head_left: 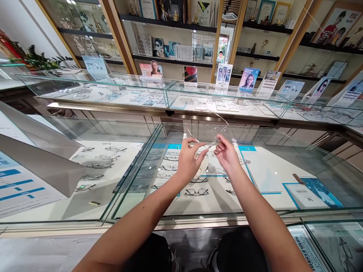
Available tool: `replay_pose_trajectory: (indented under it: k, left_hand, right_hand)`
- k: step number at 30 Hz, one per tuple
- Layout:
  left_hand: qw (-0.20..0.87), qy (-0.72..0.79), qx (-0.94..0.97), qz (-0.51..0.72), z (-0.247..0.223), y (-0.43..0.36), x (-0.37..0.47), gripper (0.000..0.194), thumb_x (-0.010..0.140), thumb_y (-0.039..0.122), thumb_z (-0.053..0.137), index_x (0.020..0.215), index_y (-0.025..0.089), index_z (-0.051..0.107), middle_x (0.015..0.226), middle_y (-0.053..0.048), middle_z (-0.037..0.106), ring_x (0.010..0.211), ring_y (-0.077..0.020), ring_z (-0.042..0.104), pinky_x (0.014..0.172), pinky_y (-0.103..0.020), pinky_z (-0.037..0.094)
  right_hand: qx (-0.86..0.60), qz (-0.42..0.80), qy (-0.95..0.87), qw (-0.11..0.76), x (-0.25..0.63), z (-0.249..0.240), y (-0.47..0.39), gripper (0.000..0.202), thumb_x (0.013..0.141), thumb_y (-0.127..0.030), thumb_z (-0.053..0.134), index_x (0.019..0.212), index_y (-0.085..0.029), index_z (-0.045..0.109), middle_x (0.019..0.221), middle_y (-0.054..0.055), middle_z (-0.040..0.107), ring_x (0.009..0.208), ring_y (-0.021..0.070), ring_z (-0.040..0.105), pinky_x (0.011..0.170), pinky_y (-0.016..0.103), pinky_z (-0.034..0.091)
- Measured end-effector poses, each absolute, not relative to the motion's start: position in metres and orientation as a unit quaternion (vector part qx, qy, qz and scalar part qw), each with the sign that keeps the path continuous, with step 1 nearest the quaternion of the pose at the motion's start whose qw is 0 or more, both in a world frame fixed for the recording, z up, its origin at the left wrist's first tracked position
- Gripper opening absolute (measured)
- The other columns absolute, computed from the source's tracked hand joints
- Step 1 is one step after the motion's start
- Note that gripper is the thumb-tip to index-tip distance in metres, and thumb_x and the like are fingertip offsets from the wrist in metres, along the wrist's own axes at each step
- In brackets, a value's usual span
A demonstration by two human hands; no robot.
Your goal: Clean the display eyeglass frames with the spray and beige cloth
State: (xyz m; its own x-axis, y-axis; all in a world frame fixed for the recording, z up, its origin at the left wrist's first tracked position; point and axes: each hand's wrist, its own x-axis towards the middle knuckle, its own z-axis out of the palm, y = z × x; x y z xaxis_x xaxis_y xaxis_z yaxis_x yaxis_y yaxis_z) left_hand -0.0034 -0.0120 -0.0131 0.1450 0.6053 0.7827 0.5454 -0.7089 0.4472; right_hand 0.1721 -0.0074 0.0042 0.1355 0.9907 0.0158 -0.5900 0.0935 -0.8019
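A thin-rimmed pair of glasses (213,142) is held up above the glass display case (163,124), its temples stretching away from me. My left hand (190,158) pinches the left side of the frame between thumb and fingers. On the right side, the fingertips of my right hand (226,152) grip the same glasses near a hinge. A small white bottle tip (185,136) shows just behind my left hand, and a pale cloth-like item (202,168) is partly hidden beside it. Under the glass, dark-framed glasses (196,192) lie in rows below my hands.
White folded display cards (36,173) stand on the left of the case. A second glass counter (167,94) with upright advert cards (224,75) runs across behind. Shelves (170,23) line the back wall.
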Motion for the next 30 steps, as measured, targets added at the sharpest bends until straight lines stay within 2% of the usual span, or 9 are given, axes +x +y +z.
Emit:
replay_pose_trajectory:
  k: [4,8,13,17,22,30]
  left_hand:
    - [0.019,0.390,0.749,0.535,-0.008,-0.013,-0.005,0.025,0.094,0.039,0.070,0.114,0.024,0.074,0.131,-0.014,0.052,0.126,-0.0282,0.056,0.100,-0.044,0.051]
    - [0.011,0.400,0.740,0.541,-0.006,-0.012,-0.008,0.023,0.096,0.037,0.067,0.114,0.025,0.074,0.151,-0.016,0.047,0.141,-0.0323,0.048,0.103,-0.047,0.050]
    - [-0.015,0.382,0.753,0.535,-0.006,-0.005,-0.013,0.024,0.098,0.036,0.065,0.117,0.026,0.074,0.158,-0.014,0.048,0.143,-0.0323,0.049,0.106,-0.051,0.049]
    - [-0.079,0.358,0.769,0.523,-0.002,0.001,-0.019,0.024,0.096,0.037,0.067,0.115,0.026,0.075,0.155,-0.014,0.055,0.139,-0.0319,0.055,0.107,-0.049,0.048]
    - [-0.152,0.341,0.768,0.520,0.005,0.004,-0.024,0.020,0.094,0.037,0.070,0.110,0.028,0.077,0.145,-0.011,0.065,0.132,-0.0310,0.061,0.100,-0.044,0.049]
    - [-0.136,0.294,0.794,0.514,0.008,0.003,-0.025,0.011,0.093,0.032,0.072,0.102,0.026,0.077,0.122,-0.009,0.076,0.117,-0.0261,0.070,0.095,-0.040,0.049]
  right_hand:
    - [-0.327,0.591,-0.289,0.678,0.171,0.003,-0.007,0.028,0.076,-0.044,0.084,0.094,-0.025,0.073,0.058,-0.008,0.028,0.054,0.0104,0.025,0.051,0.027,0.030]
    - [-0.328,0.592,-0.292,0.675,0.168,0.002,-0.007,0.030,0.075,-0.044,0.084,0.097,-0.026,0.074,0.057,-0.008,0.027,0.054,0.0112,0.025,0.051,0.027,0.029]
    - [-0.316,0.610,-0.274,0.673,0.168,0.002,-0.007,0.032,0.073,-0.041,0.087,0.097,-0.023,0.076,0.057,-0.009,0.029,0.055,0.0104,0.023,0.051,0.027,0.028]
    - [-0.318,0.611,-0.264,0.675,0.167,0.003,-0.008,0.035,0.070,-0.040,0.089,0.098,-0.022,0.077,0.057,-0.010,0.030,0.055,0.0095,0.024,0.050,0.026,0.028]
    - [-0.311,0.616,-0.249,0.680,0.163,0.003,-0.011,0.038,0.067,-0.040,0.092,0.098,-0.023,0.077,0.056,-0.010,0.033,0.053,0.0079,0.026,0.048,0.023,0.030]
    - [-0.289,0.642,-0.231,0.671,0.163,-0.002,-0.008,0.037,0.068,-0.035,0.093,0.097,-0.024,0.073,0.054,-0.012,0.029,0.048,0.0061,0.030,0.047,0.020,0.033]
